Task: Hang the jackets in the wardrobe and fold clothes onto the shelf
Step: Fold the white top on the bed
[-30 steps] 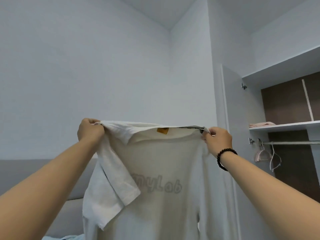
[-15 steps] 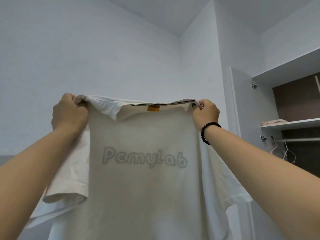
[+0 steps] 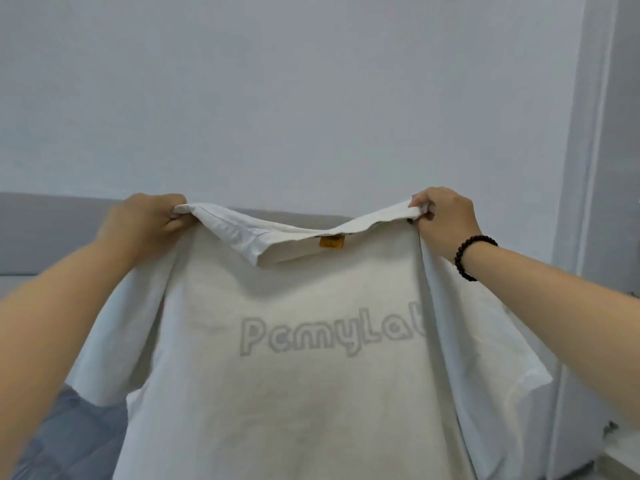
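A white T-shirt point(image 3: 298, 393) hangs spread out in front of me, with grey "PcmyLab" lettering showing through the cloth and an orange label at the neckline. My left hand point(image 3: 145, 223) grips its left shoulder. My right hand point(image 3: 443, 220), with a dark bead bracelet on the wrist, grips the right shoulder. Both sleeves hang down at the sides. The wardrobe's shelf and rail are out of view.
Behind the shirt runs a grey headboard point(image 3: 52, 233) against a plain white wall. A blue-grey bed cover point(image 3: 69, 441) lies at the lower left. A white wardrobe door panel point(image 3: 588, 168) stands at the right edge.
The view has turned left and down, so the wardrobe shelf and rail have left the frame. The shirt is held lower and its neckline sags between my hands.
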Demonstrator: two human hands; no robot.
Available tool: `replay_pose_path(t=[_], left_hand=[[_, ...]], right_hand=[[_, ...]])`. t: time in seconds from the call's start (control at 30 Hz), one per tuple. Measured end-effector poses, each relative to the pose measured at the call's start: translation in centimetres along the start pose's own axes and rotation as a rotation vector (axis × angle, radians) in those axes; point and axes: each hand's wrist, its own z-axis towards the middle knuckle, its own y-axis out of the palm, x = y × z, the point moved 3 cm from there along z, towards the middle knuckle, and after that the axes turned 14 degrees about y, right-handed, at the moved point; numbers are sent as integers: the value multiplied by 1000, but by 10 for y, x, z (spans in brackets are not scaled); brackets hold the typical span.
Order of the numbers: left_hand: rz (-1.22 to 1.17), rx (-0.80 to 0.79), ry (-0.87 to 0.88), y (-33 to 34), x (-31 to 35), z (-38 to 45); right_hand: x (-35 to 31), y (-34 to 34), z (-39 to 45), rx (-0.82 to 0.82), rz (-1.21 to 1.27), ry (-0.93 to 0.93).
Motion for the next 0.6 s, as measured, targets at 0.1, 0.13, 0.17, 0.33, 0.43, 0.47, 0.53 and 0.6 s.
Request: replay_pose_path(t=[0.1,0.13,0.17,0.33,0.43,0.47,0.53,0.6], left_hand=[[-73,-223,-46,63,-34,-28],[-82,-294,-48,84,-46,-37],[-79,-348,-44,104,-57,-45],[73,-581,-180,198,-121,-80],[161,-565,-299,246,-156,-86],[185,-564,-340,262,-165,-83],[235,-538,-433,293,-180,-75],[235,-426,-545,325,-193,-73]], right_hand=[[25,64,-5,-122,2,110],[36,86,-5,-169,-31,131],[46,109,-5,-229,-60,154],[112,230,-2,-505,-222,310],[136,304,5,-534,-211,388],[140,328,11,-524,-213,409],[143,372,24,-494,-221,438],[146,413,34,-467,-177,455]])
